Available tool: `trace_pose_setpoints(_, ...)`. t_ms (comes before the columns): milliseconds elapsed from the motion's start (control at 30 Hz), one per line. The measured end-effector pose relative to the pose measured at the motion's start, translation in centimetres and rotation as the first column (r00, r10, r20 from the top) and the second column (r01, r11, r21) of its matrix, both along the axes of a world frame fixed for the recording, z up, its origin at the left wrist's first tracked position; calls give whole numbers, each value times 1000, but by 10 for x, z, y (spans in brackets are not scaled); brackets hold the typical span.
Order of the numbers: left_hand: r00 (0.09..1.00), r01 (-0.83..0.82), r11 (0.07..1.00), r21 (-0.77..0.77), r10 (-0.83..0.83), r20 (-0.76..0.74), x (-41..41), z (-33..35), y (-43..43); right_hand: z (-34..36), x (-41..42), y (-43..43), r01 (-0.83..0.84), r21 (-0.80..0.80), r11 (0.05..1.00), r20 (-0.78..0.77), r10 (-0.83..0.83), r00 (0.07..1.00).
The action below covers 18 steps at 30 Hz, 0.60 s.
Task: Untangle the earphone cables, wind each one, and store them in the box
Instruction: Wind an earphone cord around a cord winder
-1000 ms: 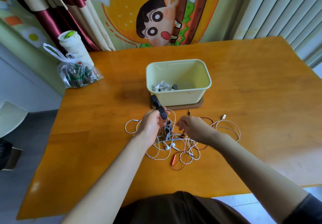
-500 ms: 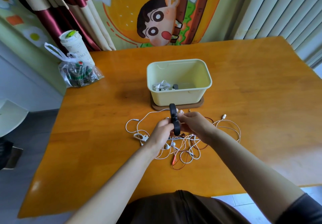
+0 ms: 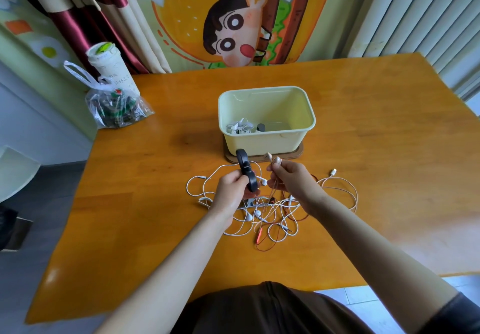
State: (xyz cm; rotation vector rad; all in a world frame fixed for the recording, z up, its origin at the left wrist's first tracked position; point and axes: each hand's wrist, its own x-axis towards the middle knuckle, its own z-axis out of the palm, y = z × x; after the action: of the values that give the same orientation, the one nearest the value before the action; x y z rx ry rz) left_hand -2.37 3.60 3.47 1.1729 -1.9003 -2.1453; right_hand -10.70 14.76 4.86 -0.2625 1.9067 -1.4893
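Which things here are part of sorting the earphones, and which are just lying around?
For the job: tangled cables, box, black clip in the left hand, earbuds in the right hand.
Lying about: plastic bag, white tube.

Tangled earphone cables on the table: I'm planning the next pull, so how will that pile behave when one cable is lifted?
Likely floppy: the pinkish cable hangs limp from the right hand, which pinches its earbuds. Probably light, being thin wire. The tangled earphone cables cross in many loops, so neighbours may drag along rather than slip free.
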Motion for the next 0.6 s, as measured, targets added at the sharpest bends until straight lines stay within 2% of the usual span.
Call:
trace_pose_setpoints(167, 995, 84, 988, -128, -89, -35, 1, 5, 3, 3, 2, 4, -35, -52, 998, -148, 27, 989)
trace_pose_setpoints(333, 991, 94, 979, -181, -109, -76, -1, 3, 5, 1, 2, 5, -80, 41, 996, -381, 89, 920)
trace_pose_setpoints(533, 992, 85, 980, -181, -100, -79, -1, 7, 3, 0, 2, 8, -56, 99, 994, -475, 97, 875)
trace_pose_setpoints(600, 992, 79, 989, -126, -91, -90, -1, 10, 2, 0, 2, 9, -49, 107, 993, -486, 95, 869)
